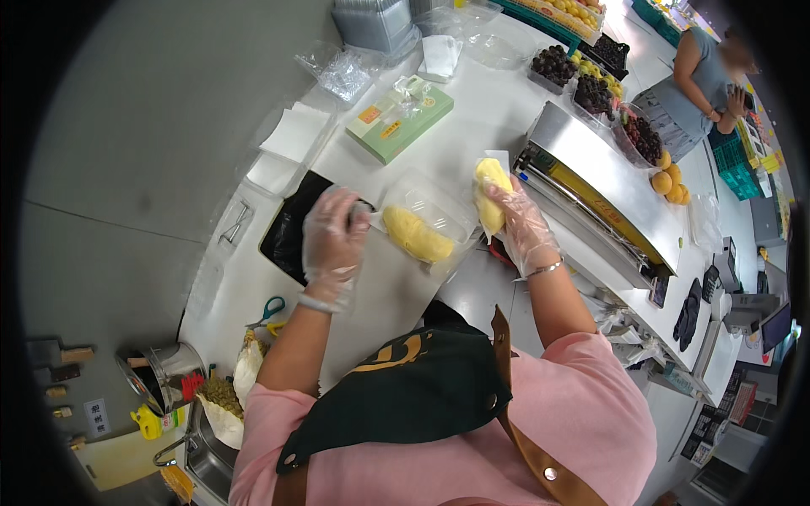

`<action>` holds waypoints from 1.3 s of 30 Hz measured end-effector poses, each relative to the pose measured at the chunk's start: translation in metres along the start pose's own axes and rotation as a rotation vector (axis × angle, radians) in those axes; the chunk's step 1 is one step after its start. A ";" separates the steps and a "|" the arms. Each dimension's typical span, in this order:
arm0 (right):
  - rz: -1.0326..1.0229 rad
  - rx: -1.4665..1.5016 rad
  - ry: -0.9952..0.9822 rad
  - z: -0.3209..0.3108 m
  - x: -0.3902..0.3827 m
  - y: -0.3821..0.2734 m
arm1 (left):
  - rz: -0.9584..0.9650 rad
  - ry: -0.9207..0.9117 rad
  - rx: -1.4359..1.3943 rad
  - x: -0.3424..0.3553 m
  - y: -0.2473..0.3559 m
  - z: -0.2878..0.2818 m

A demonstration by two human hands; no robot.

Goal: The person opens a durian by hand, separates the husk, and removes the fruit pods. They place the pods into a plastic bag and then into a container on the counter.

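My right hand (525, 223), in a clear plastic glove, grips a pale yellow piece of durian flesh (491, 187) with a white sheet behind it. Just left of it, a clear plastic tray (439, 201) lies on the white counter, with another piece of durian flesh (413, 234) inside. My left hand (332, 240), also gloved, is left of the tray with its fingers curled. Something dark shows at its fingertips, but I cannot make out what they hold. Beneath and beside that hand is a flat black sheet or bag (291, 226).
A green glove box (400, 118) sits beyond the tray. Right of my right hand stands a steel wrapping machine (595, 181). Scissors (268, 314) and spiky durian husk (221, 395) are by the sink (207, 451). Grapes (553, 64) and a person (688, 93) are far right.
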State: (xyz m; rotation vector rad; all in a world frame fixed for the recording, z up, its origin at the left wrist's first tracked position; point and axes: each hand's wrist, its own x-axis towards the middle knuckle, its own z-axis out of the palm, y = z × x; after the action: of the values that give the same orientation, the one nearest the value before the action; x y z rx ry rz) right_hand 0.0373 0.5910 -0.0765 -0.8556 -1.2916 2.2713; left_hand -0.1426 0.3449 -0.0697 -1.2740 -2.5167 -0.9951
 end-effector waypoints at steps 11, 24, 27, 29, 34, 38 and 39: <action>-0.297 -1.032 -0.162 0.045 0.085 0.062 | -0.488 -0.391 -0.150 0.027 -0.043 0.091; -0.425 -1.407 -0.099 0.069 0.078 0.074 | -0.445 -0.308 -0.358 0.003 -0.069 0.117; -0.451 -1.647 -0.087 0.079 0.074 0.063 | -0.439 -0.337 -0.343 0.005 -0.065 0.111; -0.429 -1.790 -0.097 0.081 0.075 0.060 | -0.467 -0.355 -0.379 0.009 -0.057 0.105; -0.399 -1.832 -0.204 0.071 0.089 0.068 | -0.535 -0.373 -0.419 0.011 -0.053 0.102; -0.560 -1.588 -0.153 0.059 0.091 0.061 | -0.530 -0.344 -0.430 0.003 -0.064 0.111; -0.618 -1.565 -0.149 0.054 0.088 0.059 | -0.525 -0.330 -0.437 -0.001 -0.068 0.116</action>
State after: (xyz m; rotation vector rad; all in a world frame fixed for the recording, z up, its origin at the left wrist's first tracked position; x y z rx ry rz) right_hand -0.0662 0.5803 -0.1346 -0.4651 -2.8334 0.5453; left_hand -0.1759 0.3876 -0.1926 -0.9302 -3.1014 -1.6373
